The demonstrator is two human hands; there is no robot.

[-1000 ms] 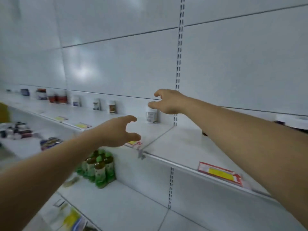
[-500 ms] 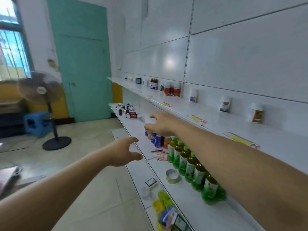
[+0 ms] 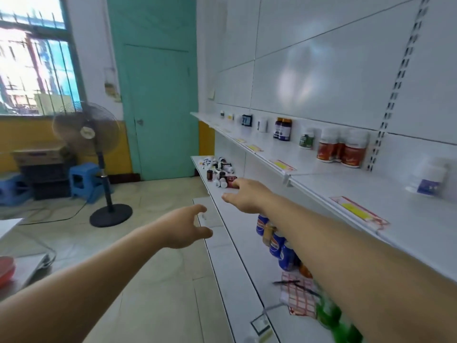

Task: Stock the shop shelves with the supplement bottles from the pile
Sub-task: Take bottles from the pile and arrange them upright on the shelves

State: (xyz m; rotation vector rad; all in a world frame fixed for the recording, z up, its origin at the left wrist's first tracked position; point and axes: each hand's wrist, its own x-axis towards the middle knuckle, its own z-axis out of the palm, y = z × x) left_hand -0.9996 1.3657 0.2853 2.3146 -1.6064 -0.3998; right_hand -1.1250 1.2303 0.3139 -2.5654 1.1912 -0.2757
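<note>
— While my right hand [image 3: 247, 198] reaches out with fingers loosely spread and nothing in them, where do you reckon the stock lies?

— Straight ahead of my fingertips, further along the same white metal lower shelf [image 3: 223, 219]. The heap of small supplement bottles with white and dark caps [image 3: 220, 172] sits at that shelf's far end, near the teal door [image 3: 158, 95]. My right hand is just short of its nearest bottle; whether a finger touches it, I cannot tell.

— And the other hand?

— My left hand [image 3: 186, 226] hangs out over the floor beside the shelf's edge, thumb and fingers parted in an open curve, holding nothing. It sits nearer to me and further from the heap, so I judge the right hand takes the first bottle.

— How do the bottles lie?

— Jumbled. Most are tipped on their sides at mixed angles, one brown one stands upright at the left. I would take the near one across its body.

— Count them for me.

— The heap is too small and blurred for a count; over a dozen, I guess. On the white upper shelf [image 3: 321, 174] I count roughly nine set out: two red-labelled white jars [image 3: 342, 151], two dark blue-labelled bottles [image 3: 283, 129], one green-labelled [image 3: 306, 141], one purple-labelled [image 3: 430, 179], and a few small ones beyond.

— Room left?

— Plenty, by my judgement.
</note>
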